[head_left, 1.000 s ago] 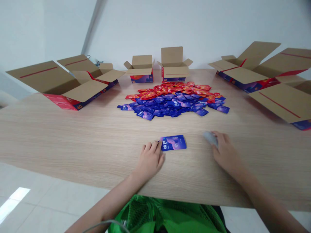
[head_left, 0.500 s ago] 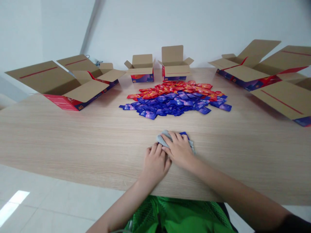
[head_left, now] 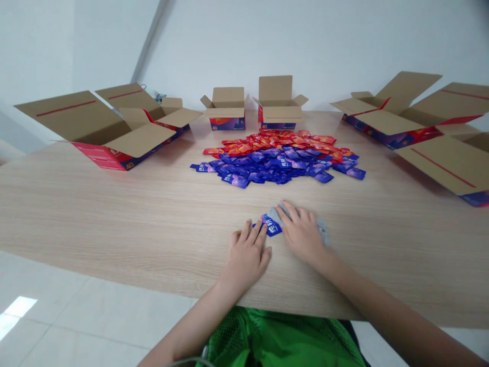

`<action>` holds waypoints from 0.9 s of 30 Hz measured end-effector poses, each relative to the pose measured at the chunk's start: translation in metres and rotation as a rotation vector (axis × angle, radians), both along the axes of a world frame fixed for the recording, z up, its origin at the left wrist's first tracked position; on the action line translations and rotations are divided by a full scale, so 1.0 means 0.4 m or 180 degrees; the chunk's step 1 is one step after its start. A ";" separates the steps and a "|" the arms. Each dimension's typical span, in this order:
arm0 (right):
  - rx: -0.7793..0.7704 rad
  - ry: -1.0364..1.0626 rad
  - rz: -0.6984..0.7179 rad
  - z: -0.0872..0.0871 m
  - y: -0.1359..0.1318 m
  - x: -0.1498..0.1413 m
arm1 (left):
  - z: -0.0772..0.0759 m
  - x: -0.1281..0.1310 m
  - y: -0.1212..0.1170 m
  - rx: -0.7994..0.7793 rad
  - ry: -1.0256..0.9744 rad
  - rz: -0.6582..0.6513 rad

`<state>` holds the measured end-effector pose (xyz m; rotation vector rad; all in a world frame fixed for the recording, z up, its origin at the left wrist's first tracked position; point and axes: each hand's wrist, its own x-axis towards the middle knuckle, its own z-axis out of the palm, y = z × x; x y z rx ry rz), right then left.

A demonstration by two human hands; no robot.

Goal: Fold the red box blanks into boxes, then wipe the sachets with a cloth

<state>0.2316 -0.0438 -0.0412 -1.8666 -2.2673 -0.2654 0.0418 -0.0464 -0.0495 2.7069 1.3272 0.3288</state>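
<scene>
A blue packet (head_left: 272, 226) with white characters lies flat on the table in front of me. My left hand (head_left: 247, 255) has its fingertips resting on the packet's left end, fingers stretched out and slightly apart. Under my right hand (head_left: 302, 232) is a grey cloth (head_left: 324, 232), pressed down over the right part of the packet, which it hides. The cloth sticks out beyond the fingertips and at the right side of the hand.
Beyond my hands is a pile of blue packets (head_left: 263, 165) and red packets (head_left: 248, 145). Two small open cartons (head_left: 228, 124) (head_left: 278, 125) stand behind it. Larger open cartons are at the left (head_left: 101, 155) and right (head_left: 439, 158) of the wooden table (head_left: 114, 224).
My right hand came in from the right with the cloth onto the packet, then slid back rightward, uncovering the packet's left part. My left hand has stayed at the packet's left end.
</scene>
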 end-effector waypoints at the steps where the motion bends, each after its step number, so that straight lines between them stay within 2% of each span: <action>1: -0.0071 0.0051 0.0138 0.005 0.003 -0.028 | 0.000 0.002 -0.001 -0.0009 0.0024 -0.0009; 4: -0.0261 0.0195 0.0489 0.017 0.013 -0.093 | -0.003 0.005 -0.003 -0.0003 0.0112 0.0036; 6: -0.0303 0.0247 0.0556 0.019 0.025 -0.096 | -0.006 0.006 -0.004 0.0026 0.0152 0.0061; 13: -0.0342 0.0300 -0.0215 0.001 0.073 0.054 | -0.024 0.004 -0.005 0.0226 0.0237 0.0079; 19: -0.0310 0.0356 0.0183 -0.016 -0.001 0.096 | -0.020 0.006 -0.008 0.0161 0.0214 0.0055; 23: -0.0436 0.0563 0.0039 0.018 -0.007 0.118 | -0.015 0.008 -0.006 0.0097 0.0227 -0.0030; 25: -0.0341 0.0629 -0.0185 0.043 0.000 0.097 | -0.014 0.010 -0.008 0.0097 0.0203 -0.0020; 27: -0.0139 0.0594 -0.0267 0.058 0.000 0.047 | -0.011 0.013 -0.011 0.0111 0.0168 -0.0002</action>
